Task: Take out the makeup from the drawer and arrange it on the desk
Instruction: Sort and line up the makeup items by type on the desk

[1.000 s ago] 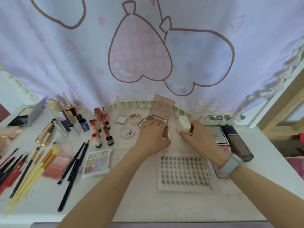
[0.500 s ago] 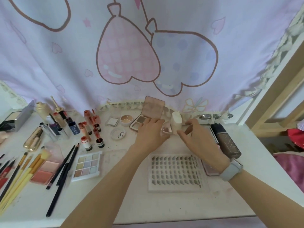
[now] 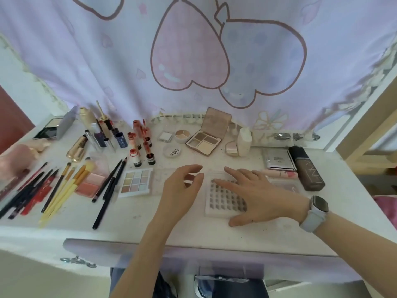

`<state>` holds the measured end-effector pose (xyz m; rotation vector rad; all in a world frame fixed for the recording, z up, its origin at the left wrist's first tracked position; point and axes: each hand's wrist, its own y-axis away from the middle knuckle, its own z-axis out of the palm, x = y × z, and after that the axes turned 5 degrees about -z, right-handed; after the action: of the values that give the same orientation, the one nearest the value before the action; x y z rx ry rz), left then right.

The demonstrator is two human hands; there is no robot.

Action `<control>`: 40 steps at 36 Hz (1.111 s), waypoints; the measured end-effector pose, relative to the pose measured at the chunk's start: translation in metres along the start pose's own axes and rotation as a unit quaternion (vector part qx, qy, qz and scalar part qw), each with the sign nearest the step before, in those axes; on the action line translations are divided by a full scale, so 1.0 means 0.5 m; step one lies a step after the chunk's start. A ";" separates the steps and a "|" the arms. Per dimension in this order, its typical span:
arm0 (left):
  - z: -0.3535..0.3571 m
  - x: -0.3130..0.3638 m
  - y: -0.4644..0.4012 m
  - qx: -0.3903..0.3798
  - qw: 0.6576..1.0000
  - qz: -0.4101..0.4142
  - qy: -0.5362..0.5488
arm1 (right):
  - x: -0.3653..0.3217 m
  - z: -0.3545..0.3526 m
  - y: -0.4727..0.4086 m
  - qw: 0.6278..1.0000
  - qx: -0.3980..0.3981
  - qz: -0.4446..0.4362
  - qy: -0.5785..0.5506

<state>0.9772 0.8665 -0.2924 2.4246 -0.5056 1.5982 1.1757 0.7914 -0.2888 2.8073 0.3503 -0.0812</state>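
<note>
- Two hands hover low over the white desk, and neither one holds anything.
- The left hand has its fingers loosely bent and spread, with nothing between them.
- The right hand lies flat with straight fingers on the tray of little lashes. A pale watch sits on that wrist.
- Lots of makeup is laid out on the desk.
- Far back, the open brown eyeshadow box sits near the curtain, and a white bottle stands upright to its right.
- A dark bottle lies at the right.
- On the left lie the brushes, a pink blush box and a small box of nine colours.
- Little red-capped tubes stand behind that box.
</note>
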 end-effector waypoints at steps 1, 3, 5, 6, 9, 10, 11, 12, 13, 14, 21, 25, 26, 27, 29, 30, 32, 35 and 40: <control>-0.002 -0.001 0.004 -0.003 1.000 -0.016 0.011 | 0.001 -0.002 -0.002 1.000 0.003 -0.002 0.000; -0.005 -0.002 0.014 -0.008 0.999 -0.042 0.032 | -0.004 -0.007 -0.004 1.000 0.015 -0.005 -0.002; -0.005 -0.004 0.025 -0.011 0.996 -0.062 0.061 | -0.014 -0.010 -0.006 0.999 0.034 -0.007 -0.022; -0.005 -0.005 0.031 -0.012 0.994 -0.072 0.079 | -0.020 -0.012 -0.006 0.998 0.048 -0.005 -0.043; -0.011 -0.004 0.051 -0.053 0.974 -0.113 0.191 | -0.041 -0.026 -0.003 0.984 0.122 0.009 -0.128; -0.014 -0.005 0.056 -0.086 0.957 -0.127 0.247 | -0.048 -0.030 -0.003 0.978 0.150 0.012 -0.146; -0.017 -0.007 0.060 -0.120 0.939 -0.135 0.292 | -0.056 -0.032 -0.005 0.973 0.174 0.015 -0.154; -0.020 -0.006 0.063 -0.146 0.928 -0.129 0.318 | -0.065 -0.033 -0.007 0.969 0.192 0.016 -0.157; -0.023 -0.004 0.066 -0.157 0.924 -0.114 0.330 | -0.073 -0.032 -0.009 0.966 0.201 0.016 -0.161; -0.026 -0.001 0.067 -0.150 0.927 -0.101 0.328 | -0.081 -0.032 -0.011 0.965 0.202 0.013 -0.167; -0.048 -0.003 0.061 -0.019 0.943 -0.110 0.314 | -0.092 -0.038 0.000 0.869 0.247 0.049 -0.426; -0.040 0.011 0.064 -0.015 0.941 -0.117 0.318 | -0.092 -0.025 0.008 0.772 0.247 0.070 -0.582; -0.036 0.013 0.066 -0.015 0.937 -0.116 0.328 | -0.095 -0.022 0.009 0.749 0.258 0.081 -0.605; -0.033 0.014 0.071 -0.017 0.932 -0.116 0.342 | -0.098 -0.018 0.010 0.724 0.271 0.094 -0.628; -0.027 0.012 0.083 -0.023 0.923 -0.118 0.366 | -0.100 -0.009 0.013 0.663 0.297 0.126 -0.676; -0.024 0.011 0.091 -0.028 0.921 -0.116 0.371 | -0.102 -0.006 0.015 0.632 0.304 0.139 -0.699; -0.017 0.009 0.110 -0.038 0.923 -0.107 0.368 | -0.108 0.000 0.025 0.582 0.301 0.143 -0.742; -0.015 0.006 0.141 -0.036 0.928 -0.103 0.357 | -0.124 0.015 0.045 0.539 0.275 0.103 -0.789; -0.031 -0.005 0.182 -0.011 0.883 -0.169 0.439 | -0.134 0.034 0.085 0.565 0.284 0.035 -0.774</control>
<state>0.9281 0.7884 -0.2908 1.3907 0.0657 2.2126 1.1209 0.7314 -0.2859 1.9411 -0.3140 -2.6903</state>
